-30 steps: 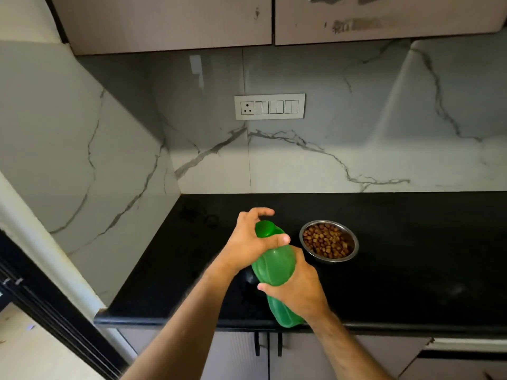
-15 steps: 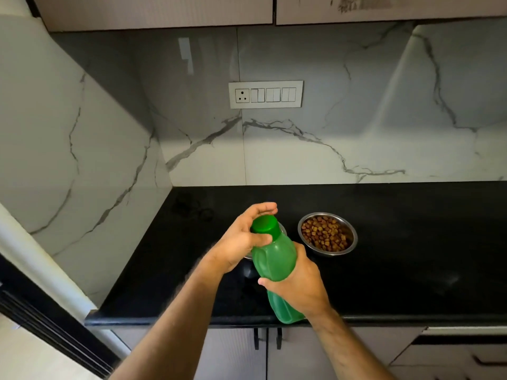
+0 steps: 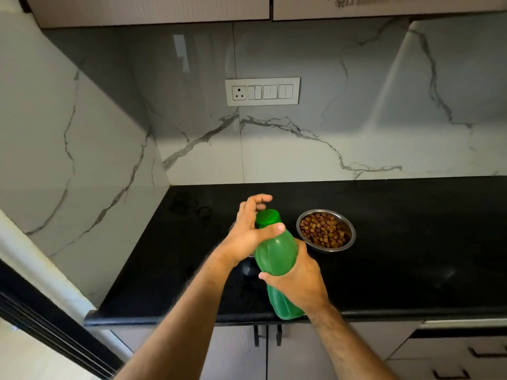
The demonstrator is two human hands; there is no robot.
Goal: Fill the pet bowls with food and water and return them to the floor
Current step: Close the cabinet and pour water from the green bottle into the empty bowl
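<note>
From the head camera, the right hand (image 3: pixel 297 278) is wrapped around the middle of a green bottle (image 3: pixel 277 252), fingers curled tight on it. The bottle leans a little and is held up over the front of the black counter (image 3: pixel 411 242). The left hand (image 3: pixel 248 231) is at the top, by the green cap (image 3: pixel 267 217). Its thumb lies across the bottle's neck just under the cap, and its fingers curl around the far side — loosely, with the tips spread a bit. The cap is on.

A steel bowl (image 3: pixel 326 230) full of brown food sits on the counter, just to the right of the bottle. A second bowl seems to sit behind the left hand, but it is almost all hidden, so I cannot tell what is in it.

The step looks like taking the cap off so water can be poured. To do it well, the right hand should hold the bottle firm and not squeeze hard — a squeeze could spill water once the cap is loose. The left hand should grip the cap all around and twist. Then tip slowly over the hidden bowl, not the food.
</note>
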